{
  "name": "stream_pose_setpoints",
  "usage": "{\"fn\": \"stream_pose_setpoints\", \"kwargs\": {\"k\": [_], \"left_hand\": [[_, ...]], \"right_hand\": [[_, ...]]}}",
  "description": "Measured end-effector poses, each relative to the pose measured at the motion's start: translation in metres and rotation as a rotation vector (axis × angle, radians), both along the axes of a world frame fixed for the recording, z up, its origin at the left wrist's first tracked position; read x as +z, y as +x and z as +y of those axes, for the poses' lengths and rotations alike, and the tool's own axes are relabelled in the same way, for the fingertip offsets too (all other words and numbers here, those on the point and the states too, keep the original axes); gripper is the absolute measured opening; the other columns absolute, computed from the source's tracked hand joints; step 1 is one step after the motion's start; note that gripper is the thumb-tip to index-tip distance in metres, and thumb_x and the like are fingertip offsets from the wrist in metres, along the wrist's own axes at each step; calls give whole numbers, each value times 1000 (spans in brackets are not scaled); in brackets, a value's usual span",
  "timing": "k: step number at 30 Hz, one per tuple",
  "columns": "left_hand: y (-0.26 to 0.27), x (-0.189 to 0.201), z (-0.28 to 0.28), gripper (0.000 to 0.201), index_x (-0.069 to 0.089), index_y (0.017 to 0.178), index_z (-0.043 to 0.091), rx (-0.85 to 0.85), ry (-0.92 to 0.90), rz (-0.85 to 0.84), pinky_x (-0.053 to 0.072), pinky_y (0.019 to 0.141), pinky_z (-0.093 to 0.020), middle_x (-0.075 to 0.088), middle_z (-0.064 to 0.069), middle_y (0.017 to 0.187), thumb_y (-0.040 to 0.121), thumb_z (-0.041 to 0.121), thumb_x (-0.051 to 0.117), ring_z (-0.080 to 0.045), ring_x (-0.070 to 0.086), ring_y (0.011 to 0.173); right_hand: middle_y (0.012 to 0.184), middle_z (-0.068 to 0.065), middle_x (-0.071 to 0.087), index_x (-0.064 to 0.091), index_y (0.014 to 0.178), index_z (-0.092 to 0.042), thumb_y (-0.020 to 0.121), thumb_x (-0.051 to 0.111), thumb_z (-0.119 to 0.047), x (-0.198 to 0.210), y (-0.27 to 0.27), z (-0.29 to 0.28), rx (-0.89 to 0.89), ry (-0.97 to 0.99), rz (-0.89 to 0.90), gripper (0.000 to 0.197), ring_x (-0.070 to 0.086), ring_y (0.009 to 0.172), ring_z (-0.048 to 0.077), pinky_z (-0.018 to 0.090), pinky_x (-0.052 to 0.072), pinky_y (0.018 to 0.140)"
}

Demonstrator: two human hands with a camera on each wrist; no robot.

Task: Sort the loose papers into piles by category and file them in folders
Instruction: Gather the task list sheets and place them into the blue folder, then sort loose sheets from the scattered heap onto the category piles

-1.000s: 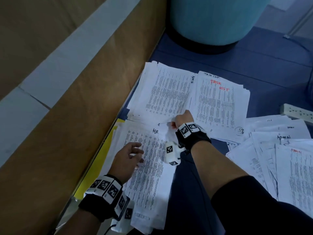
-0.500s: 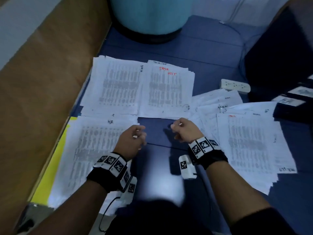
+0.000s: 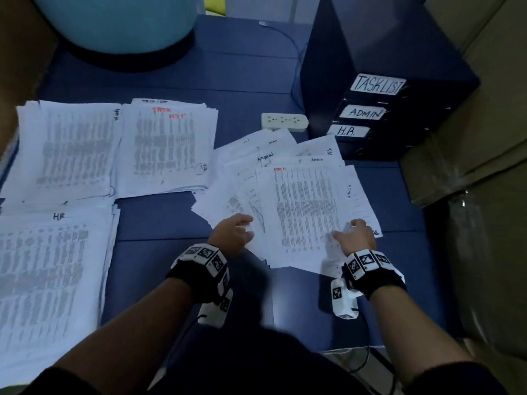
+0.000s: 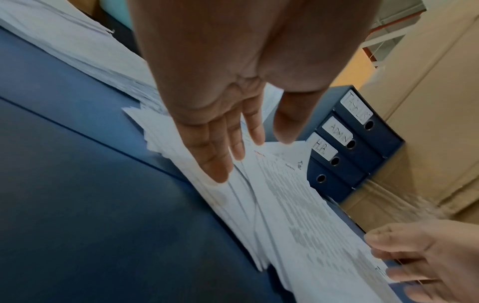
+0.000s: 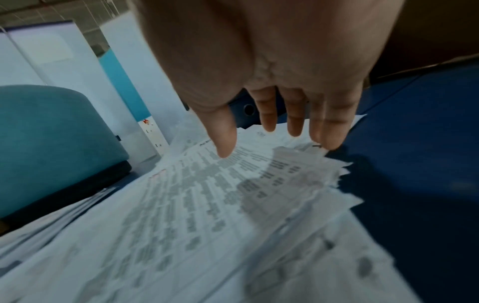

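A bare strip of blue surface (image 3: 159, 223) runs between the stacked papers on the left (image 3: 57, 275) and the fanned loose sheets (image 3: 299, 201), wide enough for an arm. Behind the sheets, a white power strip (image 3: 284, 121) and a stack of labelled folders (image 3: 379, 115) block the right. A teal round seat (image 3: 114, 24) closes the far edge.

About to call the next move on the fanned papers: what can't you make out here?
- Printed text on the fanned papers: blurred in all views; only handwritten ADMIN marks read.
- Fourth binder: no label visible.
- HR pile: cut off by the head view's left edge.
- Left hand: whether it touches the sheets, motion blur hides.
- Right hand: fingertip grip hidden in the head view, blurred in the right wrist view.
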State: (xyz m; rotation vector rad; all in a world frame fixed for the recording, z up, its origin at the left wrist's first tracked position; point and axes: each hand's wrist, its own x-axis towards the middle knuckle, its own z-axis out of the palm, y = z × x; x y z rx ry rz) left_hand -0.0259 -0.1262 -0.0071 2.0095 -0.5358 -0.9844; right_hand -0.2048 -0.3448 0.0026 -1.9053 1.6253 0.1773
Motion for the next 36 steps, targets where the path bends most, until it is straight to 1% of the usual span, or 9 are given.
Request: {"fn": "stream_pose_setpoints", "kwargs": {"k": [4, 8, 11, 15, 19, 21, 24, 29, 36], "left_hand": [[-16, -21, -29, 65, 33, 145, 24, -171, 248, -170, 26, 112, -37, 25, -6, 156, 88, 26, 63, -24, 20, 144], [-30, -25, -24, 76, 11, 149, 38, -456, 624, -452, 22, 112, -52, -4, -2, 161, 87, 45, 55, -29, -2, 147], [-31, -17, -15, 78, 11, 151, 30, -565, 669, -475, 21, 115, -50, -4, -3, 161, 88, 44, 55, -28, 2, 147], [-38, 2, -7, 61, 37, 144, 20, -623, 650, -444, 36, 108, -37, 29, -2, 154, 89, 39, 55, -27, 40, 134], [-32, 7, 0, 46, 49, 135, 24, -386, 501, -257, 41, 103, -33, 55, -5, 134, 90, 26, 56, -24, 52, 121], [-11, -2, -4, 48, 49, 134, 21, -220, 424, -362, 41, 103, -38, 55, -6, 132, 87, 24, 60, -26, 50, 121], [30, -19, -24, 61, 41, 136, 26, -156, 475, -577, 39, 101, -51, 44, -6, 137, 81, 40, 65, -29, 37, 129], [86, -22, -77, 82, 27, 143, 28, -241, 529, -573, 28, 107, -61, 24, -9, 152, 76, 54, 67, -34, 17, 142], [110, -28, -113, 113, -1, 151, 34, -276, 630, -435, 8, 113, -63, -17, -7, 159, 68, 68, 68, -39, -16, 144]], "right_hand": [[136, 17, 46, 42, 132, -6, 82, 74, -36, -8, 1, -19, 81, -7, 65, 67, 43, 125, 35, 41, 41, 97], [161, 8, 9, 22, 150, -25, 83, 71, -44, -17, 5, -4, 344, 55, 157, 84, 13, 145, 41, 62, 26, 112], [163, 5, -2, 18, 151, -32, 85, 65, -51, -20, -3, 10, 491, -2, 235, 82, 10, 145, 41, 62, 27, 111], [160, 4, 8, 28, 145, -35, 85, 64, -53, -13, -27, 25, 555, 12, 236, 73, 22, 139, 38, 56, 38, 103], [155, 5, 19, 34, 143, -35, 82, 63, -61, -5, -44, 27, 546, 34, 239, 73, 28, 135, 34, 53, 36, 105], [155, 7, 18, 33, 144, -34, 81, 66, -60, -2, -36, 20, 517, 5, 216, 76, 27, 136, 34, 53, 30, 108], [159, 4, 6, 28, 147, -35, 81, 71, -51, -2, -19, 14, 496, 1, 161, 80, 18, 141, 35, 56, 24, 111], [162, -1, -10, 14, 152, -40, 80, 74, -46, -21, -9, 19, 466, 77, 229, 93, -4, 148, 36, 67, 19, 112], [159, -1, 4, 22, 149, -39, 77, 77, -47, -21, -5, 12, 496, 58, 242, 91, 11, 141, 36, 59, 36, 107]]}}
